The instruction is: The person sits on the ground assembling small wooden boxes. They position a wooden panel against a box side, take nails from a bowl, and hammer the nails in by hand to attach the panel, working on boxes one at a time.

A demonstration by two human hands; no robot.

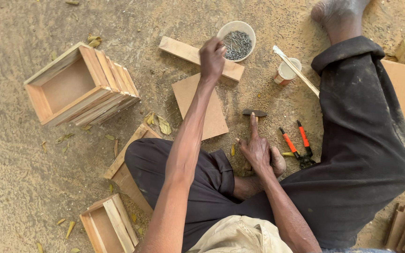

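A: Item one, hands. Where do they stand?

B: The left hand [212, 56] is stretched out over the rim of the round white bowl of small grey nails [236, 40], fingers pinched together; whether a nail is between them I cannot tell. The right hand [258, 149] rests low by the crossed legs, closed on the wooden handle of the dark-headed hammer [254, 114], whose head lies on the sandy floor [15, 164] just beyond the fingertips.

A: Item two, stock in work.

B: Just beneath the left hand, a pale rectangular wooden batten [183, 52]; nearer the body, under the left forearm, a flat square brown board [200, 105]. Both lie loose, apart from each other, with no nail visible in either. I judge this piece barely begun.

A: Finished goods?

B: Well off to the left of the left arm, a slatted open wooden box on its side [78, 84], complete to the eye. Near the left elbow, a smaller open wooden box [108, 227] and a partial wooden frame [127, 164] tucked under the knee.

A: Sundries.

B: Just right of the right hand, orange-handled pliers [298, 147]; beyond, a small white cup with a flat wooden stick across it [287, 71].
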